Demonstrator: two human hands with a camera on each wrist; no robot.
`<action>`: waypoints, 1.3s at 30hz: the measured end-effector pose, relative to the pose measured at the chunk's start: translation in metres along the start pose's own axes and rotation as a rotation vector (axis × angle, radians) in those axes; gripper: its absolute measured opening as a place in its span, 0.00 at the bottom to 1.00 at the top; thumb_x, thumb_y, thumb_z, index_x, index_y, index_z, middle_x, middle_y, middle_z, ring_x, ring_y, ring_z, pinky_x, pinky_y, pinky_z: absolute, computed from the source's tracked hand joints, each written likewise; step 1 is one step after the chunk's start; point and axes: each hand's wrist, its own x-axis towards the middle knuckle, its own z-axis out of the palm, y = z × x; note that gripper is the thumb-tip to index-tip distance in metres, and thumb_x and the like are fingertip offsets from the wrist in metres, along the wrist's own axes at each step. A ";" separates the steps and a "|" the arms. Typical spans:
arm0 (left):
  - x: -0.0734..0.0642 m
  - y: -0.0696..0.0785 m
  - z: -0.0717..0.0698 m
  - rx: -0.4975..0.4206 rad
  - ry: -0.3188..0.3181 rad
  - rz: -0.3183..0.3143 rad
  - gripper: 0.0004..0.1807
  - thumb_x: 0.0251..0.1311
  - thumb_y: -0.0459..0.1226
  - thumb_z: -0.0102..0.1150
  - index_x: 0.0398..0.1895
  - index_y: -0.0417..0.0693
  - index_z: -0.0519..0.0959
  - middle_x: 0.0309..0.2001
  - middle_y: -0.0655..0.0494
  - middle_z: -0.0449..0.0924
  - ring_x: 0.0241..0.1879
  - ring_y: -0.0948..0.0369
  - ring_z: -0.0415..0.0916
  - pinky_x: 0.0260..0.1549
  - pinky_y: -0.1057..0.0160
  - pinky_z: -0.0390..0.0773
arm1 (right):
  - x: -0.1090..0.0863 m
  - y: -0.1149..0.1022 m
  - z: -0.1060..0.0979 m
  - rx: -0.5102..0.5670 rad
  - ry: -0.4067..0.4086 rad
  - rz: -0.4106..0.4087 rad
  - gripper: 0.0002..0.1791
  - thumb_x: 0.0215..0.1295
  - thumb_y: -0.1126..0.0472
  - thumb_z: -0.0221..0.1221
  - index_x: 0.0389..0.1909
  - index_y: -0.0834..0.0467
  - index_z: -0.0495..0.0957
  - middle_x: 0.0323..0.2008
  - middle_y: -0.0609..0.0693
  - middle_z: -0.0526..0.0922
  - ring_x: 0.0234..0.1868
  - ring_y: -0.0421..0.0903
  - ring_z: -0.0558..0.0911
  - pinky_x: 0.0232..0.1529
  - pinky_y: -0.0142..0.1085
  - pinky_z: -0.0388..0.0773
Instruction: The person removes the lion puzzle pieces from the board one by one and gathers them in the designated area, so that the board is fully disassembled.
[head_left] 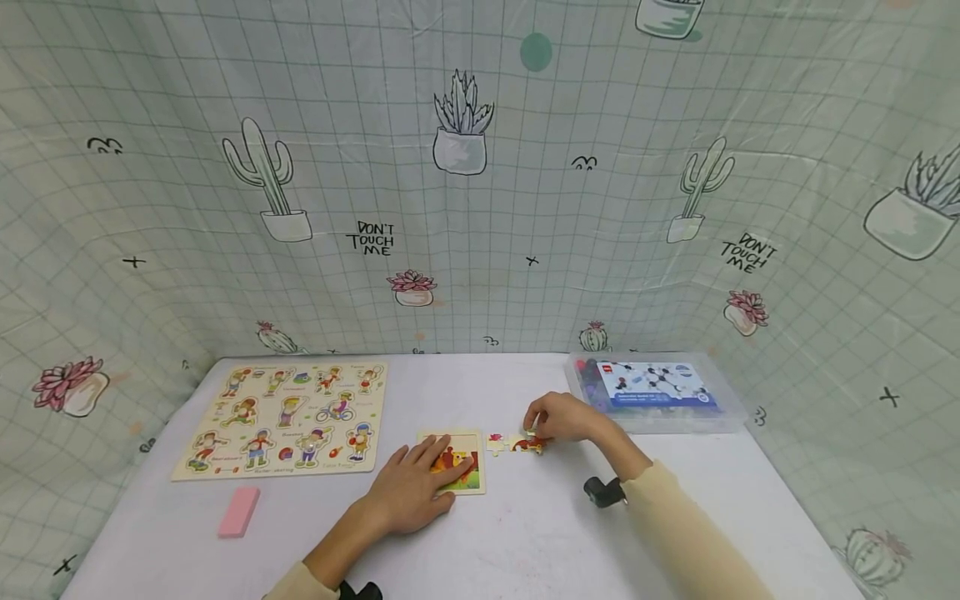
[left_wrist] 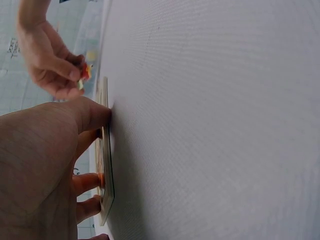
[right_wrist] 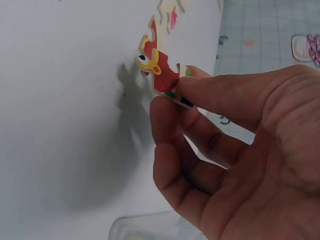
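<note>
While the left hand [head_left: 412, 492] rests on the puzzle tray [head_left: 481, 483] with its fingers spread, the right hand [head_left: 566, 417], to the right of the tray, pinches a puzzle piece [right_wrist: 167, 80] between thumb and fingers. The piece appears light, stiff and thin; grip it by its edges, as the narrow tabs could chip. The left wrist view reveals the tray's side profile, whereas the head view shows its printed face.
</note>
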 end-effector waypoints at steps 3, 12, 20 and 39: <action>-0.001 0.000 0.000 -0.010 0.001 0.003 0.27 0.72 0.51 0.48 0.74 0.69 0.67 0.78 0.47 0.56 0.76 0.46 0.54 0.68 0.36 0.58 | -0.001 0.004 0.000 0.002 -0.015 0.044 0.10 0.59 0.72 0.60 0.36 0.55 0.84 0.27 0.45 0.81 0.27 0.42 0.75 0.30 0.33 0.69; -0.001 0.000 -0.001 -0.025 -0.002 0.003 0.27 0.72 0.51 0.48 0.74 0.69 0.67 0.78 0.48 0.56 0.76 0.46 0.53 0.68 0.37 0.58 | 0.001 0.008 0.003 -0.009 -0.005 0.089 0.10 0.57 0.72 0.63 0.34 0.54 0.84 0.25 0.46 0.80 0.27 0.43 0.74 0.28 0.33 0.68; 0.000 0.000 -0.001 -0.029 0.002 -0.005 0.27 0.72 0.51 0.48 0.74 0.70 0.67 0.78 0.48 0.55 0.76 0.46 0.53 0.68 0.36 0.57 | 0.007 0.012 0.009 -0.026 0.022 0.121 0.07 0.60 0.69 0.65 0.32 0.53 0.83 0.27 0.46 0.79 0.29 0.44 0.75 0.31 0.34 0.70; -0.001 0.002 -0.002 -0.031 -0.001 -0.009 0.27 0.72 0.51 0.48 0.74 0.69 0.68 0.78 0.48 0.56 0.76 0.46 0.53 0.69 0.36 0.57 | 0.010 0.006 0.009 -0.066 0.011 0.097 0.09 0.58 0.72 0.65 0.30 0.53 0.82 0.28 0.46 0.79 0.29 0.45 0.75 0.30 0.34 0.71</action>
